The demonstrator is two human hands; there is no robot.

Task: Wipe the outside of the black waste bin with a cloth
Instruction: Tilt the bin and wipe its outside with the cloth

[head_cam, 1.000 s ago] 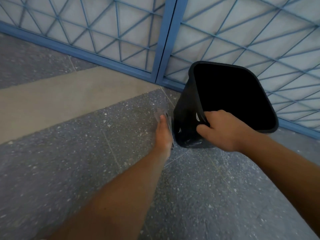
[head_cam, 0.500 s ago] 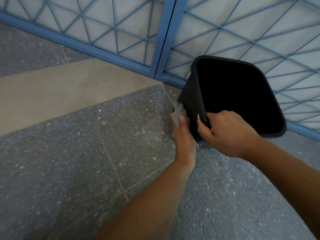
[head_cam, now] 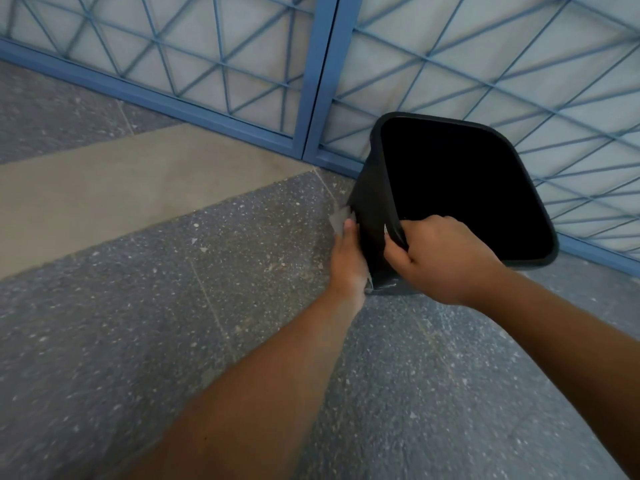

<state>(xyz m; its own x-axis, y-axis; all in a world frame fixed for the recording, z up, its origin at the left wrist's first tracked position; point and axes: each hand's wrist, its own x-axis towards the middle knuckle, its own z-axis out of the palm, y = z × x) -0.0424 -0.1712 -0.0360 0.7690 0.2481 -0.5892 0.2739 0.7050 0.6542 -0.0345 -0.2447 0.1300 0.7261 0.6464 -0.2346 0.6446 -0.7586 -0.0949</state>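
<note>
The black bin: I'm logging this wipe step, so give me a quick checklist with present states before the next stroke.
1. Right hand grips the rim of the black bin: ok.
2. Left hand presses the cloth flat on the bin's outer left wall: ok.
3. Bin tilted, opening toward the camera, wall exposed: ok.
4. Bin's base resting on the floor: cannot tell.
5. Far walls by the blue grille wiped: cannot tell.

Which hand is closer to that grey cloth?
Left. The left hand presses the cloth flat against the bin's outer side; the right hand grips the bin's near rim, apart from the cloth.
</note>
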